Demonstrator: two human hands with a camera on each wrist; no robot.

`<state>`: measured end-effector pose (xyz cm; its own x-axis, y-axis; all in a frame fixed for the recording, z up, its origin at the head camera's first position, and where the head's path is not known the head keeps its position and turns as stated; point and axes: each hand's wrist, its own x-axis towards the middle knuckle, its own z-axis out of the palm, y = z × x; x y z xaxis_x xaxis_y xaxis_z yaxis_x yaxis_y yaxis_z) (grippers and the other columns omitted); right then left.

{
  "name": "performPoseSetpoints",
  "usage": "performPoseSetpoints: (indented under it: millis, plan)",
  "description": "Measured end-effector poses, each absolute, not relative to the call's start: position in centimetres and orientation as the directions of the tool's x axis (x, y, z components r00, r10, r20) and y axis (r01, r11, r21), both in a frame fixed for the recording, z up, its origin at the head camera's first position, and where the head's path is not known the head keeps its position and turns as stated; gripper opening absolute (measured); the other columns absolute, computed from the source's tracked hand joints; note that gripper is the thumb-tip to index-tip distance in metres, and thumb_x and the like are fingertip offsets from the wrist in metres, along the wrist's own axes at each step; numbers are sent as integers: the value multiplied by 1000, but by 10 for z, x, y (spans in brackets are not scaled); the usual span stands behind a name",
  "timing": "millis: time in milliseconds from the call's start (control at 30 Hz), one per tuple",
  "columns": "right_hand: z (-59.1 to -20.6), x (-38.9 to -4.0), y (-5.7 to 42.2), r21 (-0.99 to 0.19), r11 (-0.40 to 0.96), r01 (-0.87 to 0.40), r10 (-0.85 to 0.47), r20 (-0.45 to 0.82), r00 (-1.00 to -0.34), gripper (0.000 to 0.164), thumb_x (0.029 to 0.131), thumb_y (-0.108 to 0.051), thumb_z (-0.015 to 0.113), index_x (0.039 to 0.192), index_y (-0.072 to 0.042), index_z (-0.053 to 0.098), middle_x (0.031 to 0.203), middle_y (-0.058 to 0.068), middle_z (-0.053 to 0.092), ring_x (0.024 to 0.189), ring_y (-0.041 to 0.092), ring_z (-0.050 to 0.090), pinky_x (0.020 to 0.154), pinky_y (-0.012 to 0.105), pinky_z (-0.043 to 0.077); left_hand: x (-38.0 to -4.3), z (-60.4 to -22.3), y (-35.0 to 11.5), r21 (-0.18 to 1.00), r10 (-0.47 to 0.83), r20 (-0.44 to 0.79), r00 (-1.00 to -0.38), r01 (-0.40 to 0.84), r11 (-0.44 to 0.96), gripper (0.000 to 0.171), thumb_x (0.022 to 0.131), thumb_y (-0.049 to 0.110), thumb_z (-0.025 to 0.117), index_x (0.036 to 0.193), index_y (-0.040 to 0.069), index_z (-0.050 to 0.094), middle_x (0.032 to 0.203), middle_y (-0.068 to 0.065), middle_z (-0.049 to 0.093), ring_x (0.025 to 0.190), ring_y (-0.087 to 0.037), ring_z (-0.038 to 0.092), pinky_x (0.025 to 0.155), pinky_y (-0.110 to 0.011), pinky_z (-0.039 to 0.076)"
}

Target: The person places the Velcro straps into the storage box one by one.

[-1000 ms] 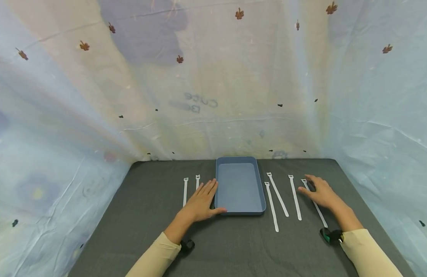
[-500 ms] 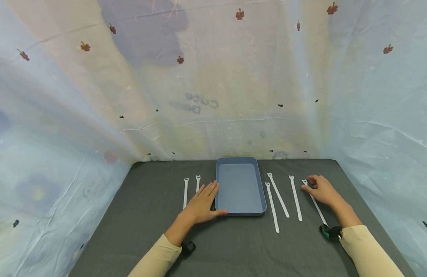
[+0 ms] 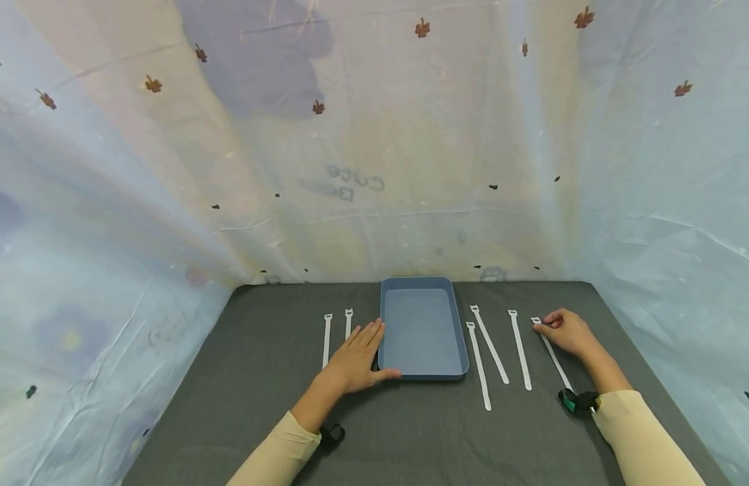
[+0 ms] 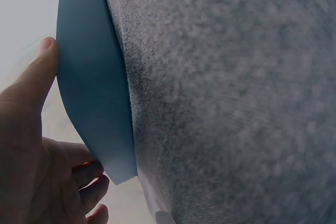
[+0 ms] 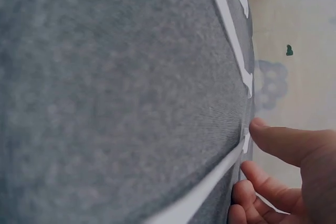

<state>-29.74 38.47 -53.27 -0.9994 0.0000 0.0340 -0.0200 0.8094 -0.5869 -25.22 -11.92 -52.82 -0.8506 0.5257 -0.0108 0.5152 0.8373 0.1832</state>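
My left hand lies with straight, spread fingers along the left side of a shallow blue-grey tray. Its thumb touches the tray's near left corner; in the left wrist view, the thumb reaches the rim. At the right, my right hand pinches the slotted head of a white cable strap lying on the cloth. Seen from the right wrist, thumb and forefinger stand on either side of that strap's head, where the cloth is puckered. The strap's tail runs toward the wrist camera.
Between tray and right hand lie three more white straps, among them a middle one. Left of the tray are two straps, one partly behind the left hand. Dark grey cloth covers the table; a patterned curtain hangs behind.
My right hand's thumb and fingers have drawn together at the head of the rightmost strap. The left hand stays at the tray, and the tray has not moved.
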Motion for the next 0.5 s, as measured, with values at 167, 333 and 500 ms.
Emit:
performPoseSetpoints:
  millis: [167,333,500]
  plan:
    - [-531,-297,385,-587,809,-14,-2,21,-1000,33,99,-25,77,97,6,66,86,13,62,76,21,54,66,35,44,-252,-529,-119,184,526,-11,-851,515,837,111,97,80,56,171,3,23,179,-15,19,165,-30,21,134,-50,18]
    - [-531,-297,385,-590,808,1,3,2,-1000,29,99,-21,78,93,5,68,82,10,63,73,19,52,63,34,44,-252,-527,-119,188,532,-3,-847,522,832,111,97,78,57,170,2,24,178,-16,20,164,-31,23,134,-51,20]
    - [-533,-297,384,-595,804,3,8,5,-1000,29,98,-21,79,91,5,69,81,9,63,72,19,53,63,34,44,-251,-526,-119,192,531,-4,-847,520,832,111,97,78,58,170,1,24,178,-16,21,164,-32,23,134,-51,20]
